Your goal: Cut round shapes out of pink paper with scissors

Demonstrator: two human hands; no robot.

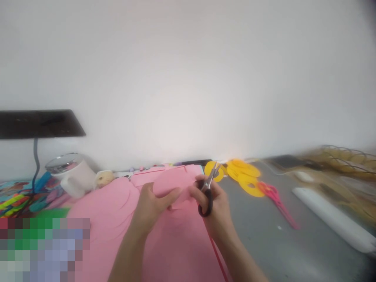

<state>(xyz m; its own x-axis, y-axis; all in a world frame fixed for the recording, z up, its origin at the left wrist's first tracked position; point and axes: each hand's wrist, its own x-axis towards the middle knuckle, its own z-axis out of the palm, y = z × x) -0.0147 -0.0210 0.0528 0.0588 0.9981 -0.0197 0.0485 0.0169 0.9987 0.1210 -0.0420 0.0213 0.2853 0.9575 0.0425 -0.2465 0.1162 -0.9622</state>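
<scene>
A pink paper piece with a rounded edge (173,181) is pinched between the thumb and fingers of my left hand (150,205). Black-handled scissors (210,180) are in my right hand (219,211), their blades pointing up and away, clear of the paper. The thumb and fingertip of that hand also reach the paper's right edge; whether they grip it, I cannot tell. Below both hands lie pink sheets (179,250). Just to the left is a pile of round pink cutouts (102,199), overlapping one another.
Yellow paper rings (242,172) lie behind my right hand, beside pink scissors (277,203). A long white object (331,219) rests on the grey tabletop (258,243). At left stand a white mug (79,178) and colourful clutter (17,199), below a dark wall panel (38,124).
</scene>
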